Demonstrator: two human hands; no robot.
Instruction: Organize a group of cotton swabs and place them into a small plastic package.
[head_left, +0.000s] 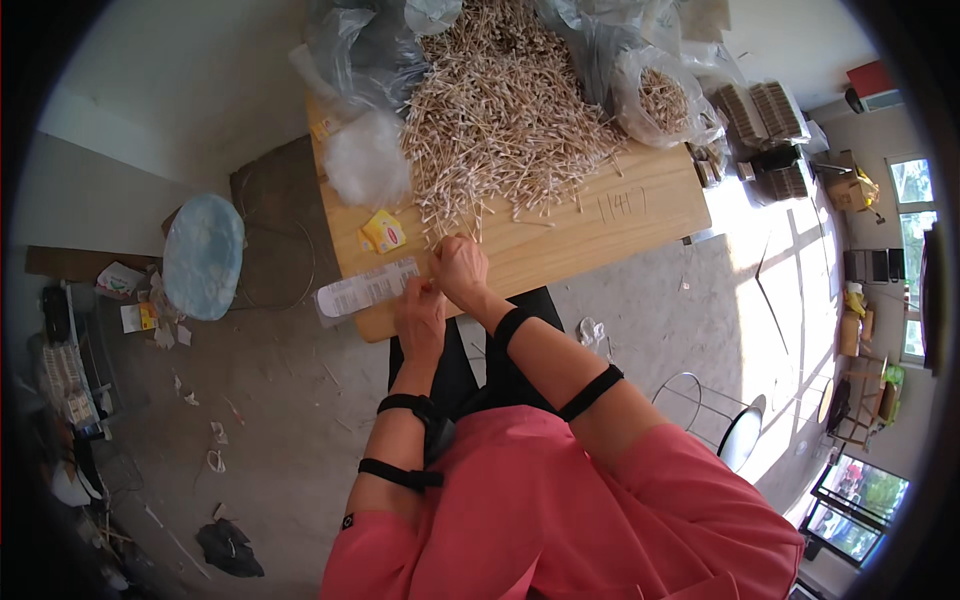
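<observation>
Both hands, right hand (pixel 460 268) and left hand (pixel 420 318), close fingers on thin pale wooden sticks (pixel 500 120) at the light wooden worktop (pixel 620 215) edge, seemingly bundling; next calls for steady alignment.

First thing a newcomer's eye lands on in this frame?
The big heap of thin sticks covering the far half of the wooden table. Next, the right hand and left hand close together at the table's near edge, beside a clear flat packet. A small yellow box lies left of the heap.
</observation>
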